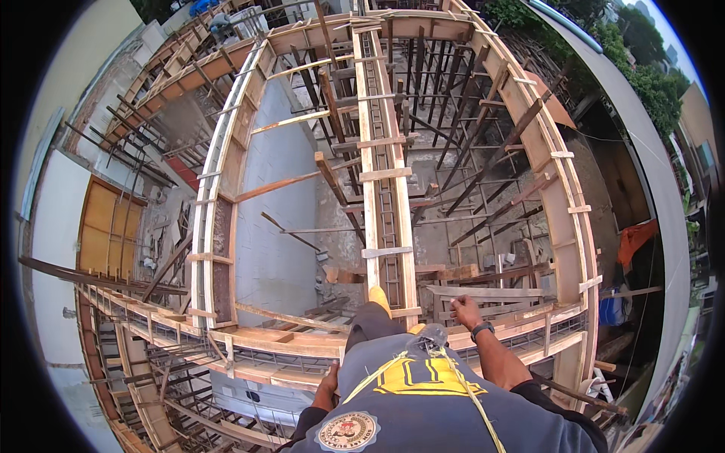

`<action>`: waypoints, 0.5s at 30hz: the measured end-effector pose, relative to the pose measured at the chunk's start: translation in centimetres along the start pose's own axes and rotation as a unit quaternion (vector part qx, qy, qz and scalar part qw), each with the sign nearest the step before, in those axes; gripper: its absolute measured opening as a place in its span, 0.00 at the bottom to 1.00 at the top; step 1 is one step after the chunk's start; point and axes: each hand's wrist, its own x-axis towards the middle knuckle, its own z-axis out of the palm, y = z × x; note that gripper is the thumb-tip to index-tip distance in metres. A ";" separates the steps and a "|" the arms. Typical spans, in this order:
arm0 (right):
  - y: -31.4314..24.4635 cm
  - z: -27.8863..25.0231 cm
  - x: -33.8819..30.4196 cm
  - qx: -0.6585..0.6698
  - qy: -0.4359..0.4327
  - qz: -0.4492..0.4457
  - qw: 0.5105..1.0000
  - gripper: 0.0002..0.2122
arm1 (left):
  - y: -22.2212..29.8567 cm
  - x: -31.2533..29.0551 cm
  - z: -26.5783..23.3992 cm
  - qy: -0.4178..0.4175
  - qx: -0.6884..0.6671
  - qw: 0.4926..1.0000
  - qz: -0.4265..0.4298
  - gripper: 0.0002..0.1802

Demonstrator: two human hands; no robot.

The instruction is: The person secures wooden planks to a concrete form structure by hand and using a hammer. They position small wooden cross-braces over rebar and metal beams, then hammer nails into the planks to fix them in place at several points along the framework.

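I am high up on wooden beam formwork, looking down over my grey and yellow shirt. My right hand (466,310), with a dark watch on the wrist, rests on a loose wooden plank (491,291) lying across the formwork; its fingers are curled on the wood. My left hand (329,381) hangs low beside my hip, close to the formwork edge (279,347), mostly hidden by my shirt. My yellow-toed boot (380,299) stands on the long central beam form (385,189), which holds a steel rebar cage.
Curved timber formwork (563,196) rings an open drop to the concrete floor (279,226) below. Many slanted wooden props (483,166) stand under the forms. A blue barrel (610,309) and an orange cloth (634,238) are at the right. A yellow panel (109,226) is at left.
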 end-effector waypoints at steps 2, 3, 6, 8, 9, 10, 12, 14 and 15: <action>-0.7 1.2 0.0 0.012 -0.017 0.006 1.000 0.15 | 4.5 -0.1 -1.1 -0.053 -0.086 0.995 -0.002 0.65; -0.7 1.6 -0.2 0.003 -0.031 0.011 0.999 0.14 | 7.0 0.0 -2.3 0.086 0.058 0.994 0.028 0.56; -0.6 1.1 -1.2 0.007 0.033 0.045 0.998 0.16 | 20.3 -5.8 -1.4 0.069 -0.019 0.997 0.000 0.57; 1.3 2.7 1.0 0.039 0.040 0.013 0.998 0.18 | 22.3 -0.3 -6.4 0.087 0.039 0.991 0.099 0.63; 1.3 2.6 0.2 0.002 0.049 0.029 0.998 0.19 | 25.3 -2.1 -6.6 0.091 0.058 0.983 0.147 0.60; -1.6 3.3 0.1 -0.032 0.041 0.037 0.998 0.20 | 27.1 -2.9 -8.3 0.102 0.034 0.979 0.174 0.59; -4.4 3.6 -0.5 -0.110 0.125 -0.008 0.986 0.15 | 32.8 -5.2 -7.9 0.143 0.045 0.957 0.247 0.56; -6.8 3.4 -0.1 -0.066 0.147 -0.065 0.985 0.18 | 38.1 -8.6 -6.3 0.164 0.105 0.930 0.313 0.54; -9.9 3.0 -0.8 -0.036 0.125 -0.084 0.988 0.18 | 40.8 -9.4 -6.6 0.202 0.138 0.898 0.366 0.54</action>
